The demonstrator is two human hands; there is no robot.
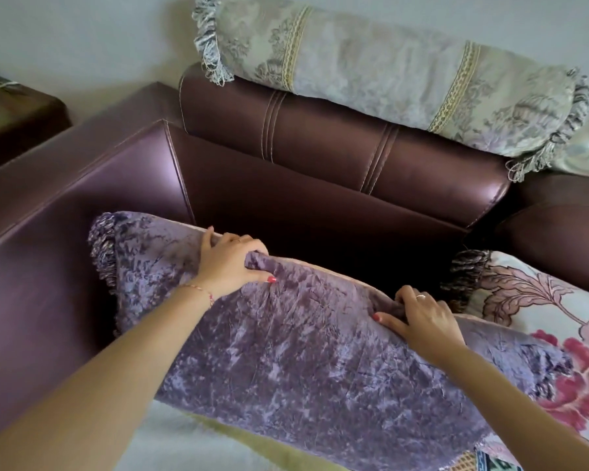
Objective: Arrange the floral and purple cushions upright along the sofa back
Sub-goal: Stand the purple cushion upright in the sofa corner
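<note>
- The purple cushion [303, 341] lies across the sofa seat near the corner, its upper edge lifted toward the sofa back [337, 154] but not yet leaning on it; a dark gap shows between them.
- The left hand [230, 263] is clamped on that upper edge, fingers curled over the far side and thumb pressed into the near face.
- The right hand [422, 321] is closed on the same edge further right, fingers tucked over the top, thumb on the front.
- The crushed-velvet cover bunches under both thumbs, so the filling looks soft and the whole thing light; it will probably sag in the middle if held at one point only.
- The nap may be a little slippery, so pinching a fold of fabric together with the stuffing, as here, seems the safer hold; the fringe [102, 253] at the left end looks too flimsy to pull on.
- The floral cushion [541, 317] lies just to the right, partly under the purple one's end, still flat and waiting.
- A pale bolster [388, 76] rests on top of the sofa back, well clear of both hands.
</note>
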